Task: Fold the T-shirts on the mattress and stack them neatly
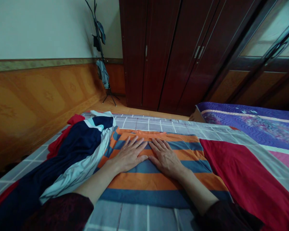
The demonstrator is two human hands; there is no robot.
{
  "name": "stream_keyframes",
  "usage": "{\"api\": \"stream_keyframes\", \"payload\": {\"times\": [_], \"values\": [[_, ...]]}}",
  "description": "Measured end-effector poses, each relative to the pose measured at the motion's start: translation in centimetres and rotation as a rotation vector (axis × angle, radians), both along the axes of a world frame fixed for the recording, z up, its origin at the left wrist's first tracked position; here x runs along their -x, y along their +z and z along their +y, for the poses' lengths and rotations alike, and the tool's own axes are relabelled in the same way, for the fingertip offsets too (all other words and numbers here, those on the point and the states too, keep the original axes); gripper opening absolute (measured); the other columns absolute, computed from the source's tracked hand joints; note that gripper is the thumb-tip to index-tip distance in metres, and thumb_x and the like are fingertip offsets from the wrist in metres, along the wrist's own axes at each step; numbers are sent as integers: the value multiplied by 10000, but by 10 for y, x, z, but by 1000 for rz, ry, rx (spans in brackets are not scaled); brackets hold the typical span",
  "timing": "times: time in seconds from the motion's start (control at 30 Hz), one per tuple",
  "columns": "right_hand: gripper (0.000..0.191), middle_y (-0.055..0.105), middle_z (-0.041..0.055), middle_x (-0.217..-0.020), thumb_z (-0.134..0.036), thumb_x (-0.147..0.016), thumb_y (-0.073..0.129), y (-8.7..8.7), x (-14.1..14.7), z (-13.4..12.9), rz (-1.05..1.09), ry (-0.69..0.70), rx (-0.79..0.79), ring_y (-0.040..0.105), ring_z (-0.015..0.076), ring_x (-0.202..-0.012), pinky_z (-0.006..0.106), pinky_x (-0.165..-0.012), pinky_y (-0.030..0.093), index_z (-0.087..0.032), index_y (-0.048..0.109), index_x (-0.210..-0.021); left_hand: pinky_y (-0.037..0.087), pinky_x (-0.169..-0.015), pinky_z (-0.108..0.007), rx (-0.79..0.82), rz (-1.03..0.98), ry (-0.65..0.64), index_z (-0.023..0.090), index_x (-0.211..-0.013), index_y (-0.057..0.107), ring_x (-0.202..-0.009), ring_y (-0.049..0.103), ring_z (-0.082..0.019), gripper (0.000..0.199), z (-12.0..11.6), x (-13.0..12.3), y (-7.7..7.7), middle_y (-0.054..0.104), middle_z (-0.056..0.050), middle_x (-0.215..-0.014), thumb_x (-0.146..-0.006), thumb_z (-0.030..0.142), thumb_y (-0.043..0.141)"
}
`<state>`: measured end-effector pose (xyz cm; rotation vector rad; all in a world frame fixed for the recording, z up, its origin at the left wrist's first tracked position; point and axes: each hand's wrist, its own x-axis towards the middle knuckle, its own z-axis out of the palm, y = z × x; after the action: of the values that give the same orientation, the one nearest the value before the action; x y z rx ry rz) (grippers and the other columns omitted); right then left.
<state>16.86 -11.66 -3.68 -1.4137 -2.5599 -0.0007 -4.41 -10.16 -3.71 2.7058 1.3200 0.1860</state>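
An orange and blue-grey striped shirt [144, 181] lies spread on the bed, its collar toward the far edge. My left hand [131, 154] rests flat on the upper part of the shirt, fingers stretched out. Beside it, my right hand [165, 157] also presses flat on the stripes with fingers extended. The thumbs nearly meet near the shirt's middle. Neither hand grips anything. A red garment [245, 176] lies flat along the shirt's right side. To the left is a loose heap of navy, white and red clothes [74, 150].
The bed [135, 216] has a grey checked sheet. Beyond it stand a dark red wardrobe [159, 57] and a coat rack [100, 41] with hanging items. A purple patterned bedspread [255, 122] lies at the right, near a cardboard box [197, 115].
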Motion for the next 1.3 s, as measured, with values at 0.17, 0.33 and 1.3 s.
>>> {"api": "stream_keyframes", "payload": {"times": [0.17, 0.33, 1.3], "values": [[638, 340, 156, -1469, -505, -918, 384, -3, -11, 8, -29, -218, -5, 276, 300, -1364, 493, -1098, 236, -88, 380, -1402, 89, -1129, -529, -30, 33, 209, 219, -1460, 276, -1420, 126, -287, 635, 12, 20, -6, 207, -63, -1538, -935, 576, 272], [611, 315, 176, -1476, -446, -916, 412, -2, -13, 7, -34, -257, -36, 267, 319, -1365, 488, -1097, 232, -65, 391, -1392, 63, -1130, -531, -73, 42, 218, 191, -1457, 285, -1418, 130, -289, 625, 8, 16, -3, 223, -78, -1533, -940, 543, 295], [618, 339, 127, -1476, -497, -922, 379, -3, -14, 10, 12, -231, 26, 253, 310, -1370, 504, -1096, 214, -108, 384, -1403, 95, -1130, -516, -8, 73, 327, 178, -1467, 249, -1419, 132, -278, 624, 13, 21, 1, 188, -65, -1539, -949, 525, 284]]}}
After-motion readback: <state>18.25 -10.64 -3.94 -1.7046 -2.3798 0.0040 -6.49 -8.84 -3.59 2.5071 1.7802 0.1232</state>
